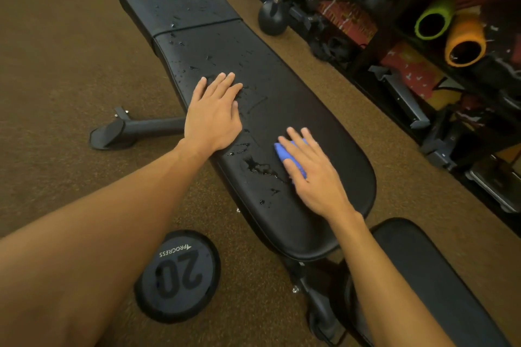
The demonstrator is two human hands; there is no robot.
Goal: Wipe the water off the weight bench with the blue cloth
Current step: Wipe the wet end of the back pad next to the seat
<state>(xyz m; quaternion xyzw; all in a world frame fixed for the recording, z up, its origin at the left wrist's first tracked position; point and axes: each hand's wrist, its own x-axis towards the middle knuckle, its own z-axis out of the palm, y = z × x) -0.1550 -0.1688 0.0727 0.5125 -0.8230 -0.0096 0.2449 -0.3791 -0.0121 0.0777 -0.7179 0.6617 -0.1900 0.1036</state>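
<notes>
A black padded weight bench (296, 87) runs from the top left toward me, its near pad ending in a rounded edge. Water drops and a small puddle (259, 167) lie on the near pad, and more drops dot the far pads. My right hand (313, 172) presses flat, fingers straight, on a folded blue cloth (293, 158) that lies on the near pad just right of the puddle; most of the cloth is hidden under the hand. My left hand (214, 115) rests flat and open on the pad's left side, holding nothing.
A 20 weight plate (177, 276) lies on the brown carpet beside the bench's foot. The bench's left leg (132, 129) sticks out on the floor. A second black pad (439, 284) is at the bottom right. A kettlebell (272, 18), a blue dome and shelves with foam rollers stand on the right.
</notes>
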